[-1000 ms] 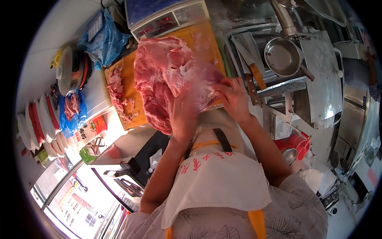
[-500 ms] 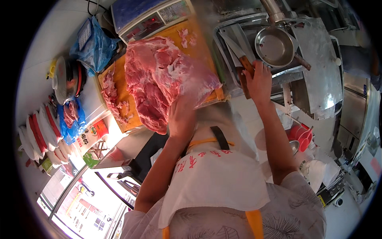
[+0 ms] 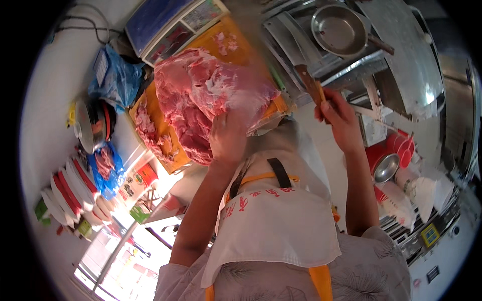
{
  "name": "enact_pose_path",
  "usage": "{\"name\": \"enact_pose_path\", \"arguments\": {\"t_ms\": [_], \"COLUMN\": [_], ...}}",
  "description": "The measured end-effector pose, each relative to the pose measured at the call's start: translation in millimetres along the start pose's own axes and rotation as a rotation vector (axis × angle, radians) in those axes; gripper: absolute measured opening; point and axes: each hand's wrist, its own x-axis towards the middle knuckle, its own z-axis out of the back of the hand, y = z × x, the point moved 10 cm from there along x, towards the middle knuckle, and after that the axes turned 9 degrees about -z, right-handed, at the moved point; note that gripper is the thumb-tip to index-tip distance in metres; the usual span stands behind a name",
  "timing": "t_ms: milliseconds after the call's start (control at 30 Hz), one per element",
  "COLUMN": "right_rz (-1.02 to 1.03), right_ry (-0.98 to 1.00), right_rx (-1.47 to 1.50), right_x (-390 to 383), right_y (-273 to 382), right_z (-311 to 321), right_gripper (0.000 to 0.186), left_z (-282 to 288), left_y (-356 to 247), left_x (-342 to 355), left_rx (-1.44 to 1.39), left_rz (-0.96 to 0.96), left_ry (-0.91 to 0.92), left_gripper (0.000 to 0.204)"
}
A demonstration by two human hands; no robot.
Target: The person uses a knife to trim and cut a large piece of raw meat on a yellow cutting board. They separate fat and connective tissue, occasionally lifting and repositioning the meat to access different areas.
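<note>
A large slab of raw meat (image 3: 201, 85) lies on the orange cutting board (image 3: 179, 160) at the upper left. My left hand (image 3: 228, 138) is at its near edge, fingers curled in and gripping the meat. My right hand (image 3: 337, 113), at the right of the board, is closed around the wooden handle of a knife (image 3: 315, 92); its blade cannot be made out clearly. Just beyond that hand, a cleaver (image 3: 296, 40) with a darker wooden handle rests on a metal tray. Small meat scraps (image 3: 145, 123) lie along the board's left side.
A scale (image 3: 175, 37) stands behind the meat. A metal pan (image 3: 339, 31) sits at the upper right. Left of the board are a blue plastic bag (image 3: 118, 80) and a blue bag with meat (image 3: 105, 165). Red containers (image 3: 401, 148) and a metal bowl (image 3: 386, 168) are lower right.
My right hand has drawn the knife back from the metal tray, toward me and slightly right. My left hand stays on the meat. The view has shifted a little.
</note>
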Motion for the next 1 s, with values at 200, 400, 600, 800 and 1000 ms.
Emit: {"name": "enact_pose_path", "arguments": {"t_ms": [200,400,600,800,1000], "right_rz": [0.002,-0.036,-0.065,-0.075,-0.044], "right_ry": [0.170,0.014,-0.031,-0.017,0.051], "right_rx": [0.577,0.600,0.659,0.622,0.618], "right_x": [-41.4,-76.1,-94.1,-88.2,-84.0], "right_y": [-39.4,-97.9,-129.6,-157.2,-170.2], "right_z": [-53.3,-106.0,-139.7,-161.8,-182.2], "right_gripper": [0.038,0.045,0.040,0.040,0.040], "left_z": [-11.3,-13.6,-5.1,-23.5,-21.4], "left_y": [-1.9,-2.9,-4.3,-8.7,-8.6], "left_x": [13.5,22.6,25.1,23.5,30.1], "left_rx": [0.084,0.066,0.025,0.176,0.107], "left_rz": [-0.218,-0.346,-0.536,-0.636,-0.600], "left_ry": [0.032,0.175,0.218,0.311,0.457], "left_gripper": [0.011,0.008,0.010,0.011,0.012]}}
